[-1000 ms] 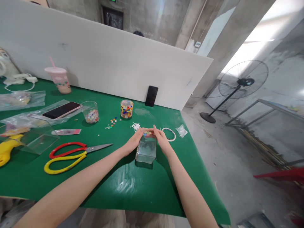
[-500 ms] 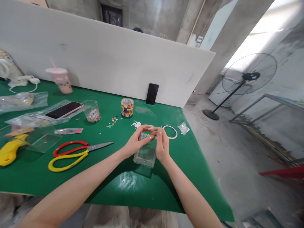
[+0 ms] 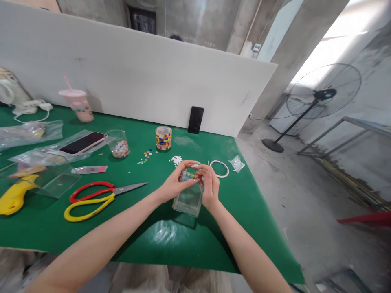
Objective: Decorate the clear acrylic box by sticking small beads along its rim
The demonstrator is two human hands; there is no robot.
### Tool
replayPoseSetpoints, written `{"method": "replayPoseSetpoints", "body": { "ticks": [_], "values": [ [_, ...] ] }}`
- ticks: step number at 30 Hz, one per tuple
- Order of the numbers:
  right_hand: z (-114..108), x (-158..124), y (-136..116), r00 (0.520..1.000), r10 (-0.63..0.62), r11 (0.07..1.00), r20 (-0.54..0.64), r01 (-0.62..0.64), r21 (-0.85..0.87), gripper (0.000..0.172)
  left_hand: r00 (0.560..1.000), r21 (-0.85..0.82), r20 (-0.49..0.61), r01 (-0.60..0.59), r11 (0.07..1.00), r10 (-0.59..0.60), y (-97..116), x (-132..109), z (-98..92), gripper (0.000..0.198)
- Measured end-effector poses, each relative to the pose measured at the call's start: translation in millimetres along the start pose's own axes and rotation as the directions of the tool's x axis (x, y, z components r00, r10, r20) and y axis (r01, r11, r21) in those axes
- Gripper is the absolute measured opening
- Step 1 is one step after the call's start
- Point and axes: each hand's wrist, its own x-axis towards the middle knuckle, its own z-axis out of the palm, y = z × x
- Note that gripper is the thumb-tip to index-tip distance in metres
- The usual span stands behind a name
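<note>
A clear square glass container [image 3: 188,200] with small coloured tiles stuck along its top edge is lifted a little off the green table [image 3: 146,228]. My left hand [image 3: 174,183] curls round its left side and top, fingers closed on it. My right hand [image 3: 209,187] grips its right side, fingertips pinched at the tiled rim. A pile of white tiles [image 3: 175,160] and some loose coloured tiles [image 3: 144,156] lie just beyond the hands.
On the table: red and yellow scissors [image 3: 91,195], a tiled jar [image 3: 163,138], a glass of tiles [image 3: 118,143], a white ring [image 3: 219,168], small plastic bag [image 3: 237,163], two phones [image 3: 82,142], plastic bags, a yellow tool [image 3: 14,197], a pink drink cup [image 3: 77,104]. White partition behind; floor fan [image 3: 317,97] right.
The container has been lifted off the table and tilted. Both hands have closed in over its top rim, the right hand turning inward.
</note>
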Motion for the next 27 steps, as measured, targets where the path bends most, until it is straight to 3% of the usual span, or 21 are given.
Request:
{"method": "replayPoseSetpoints", "body": {
  "ticks": [11, 18, 27],
  "values": [
    [-1.7, -1.7, 2.3, 0.998, -0.056, 0.998, 0.039, 0.056, -0.007, 0.043, 0.996, 0.100, -0.089, -0.008, 0.995, 0.017, -0.6, -2.4, 8.8, 0.031],
    [-1.5, 0.3, -2.8, 0.998, -0.046, 0.998, 0.034, 0.047, -0.032, 0.043, 0.999, 0.098, 0.021, 0.030, 0.995, -0.032, 6.2, -1.1, -1.2, 0.057],
    [-2.1, -0.4, -3.8, 0.999, -0.033, 0.997, 0.008, 0.033, -0.067, 0.053, 0.999, 0.080, 0.027, 0.020, 0.997, -0.022, 8.5, -2.0, 0.6, 0.038]
  ]
}}
